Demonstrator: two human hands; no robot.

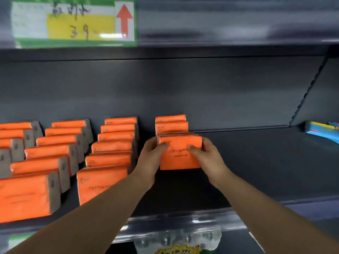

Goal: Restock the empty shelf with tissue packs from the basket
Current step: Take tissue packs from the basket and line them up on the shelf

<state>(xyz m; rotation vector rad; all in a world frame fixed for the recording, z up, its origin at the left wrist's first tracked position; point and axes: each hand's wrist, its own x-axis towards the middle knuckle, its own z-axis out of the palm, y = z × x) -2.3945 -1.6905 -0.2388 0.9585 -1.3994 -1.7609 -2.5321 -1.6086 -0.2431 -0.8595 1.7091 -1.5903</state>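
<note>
Now both hands hold one orange tissue pack (180,156) by its ends; the left hand (150,155) has its fingers (152,143) curled round the pack's left edge with the thumb lying across the front face, and the right hand (209,155) clasps the right edge the same way; the pack stands upright, printed face toward the camera, low over the dark shelf (256,162), though whether its bottom edge touches the shelf is hard to tell through the blur. Just behind it stand two more orange packs (171,123), one behind the other, forming a short row. To the left run three longer rows of the same packs: the nearest row (113,149), a middle row (56,149) and a far-left row (22,195) cut off by the frame edge; the rows stand a little apart. Right of the held pack the shelf is bare metal up to a blue packet (322,132) at the far right. Above hangs a green and yellow price label (73,22) with a red arrow; below the shelf edge sits a clear-wrapped pack of bottles (178,239).
</note>
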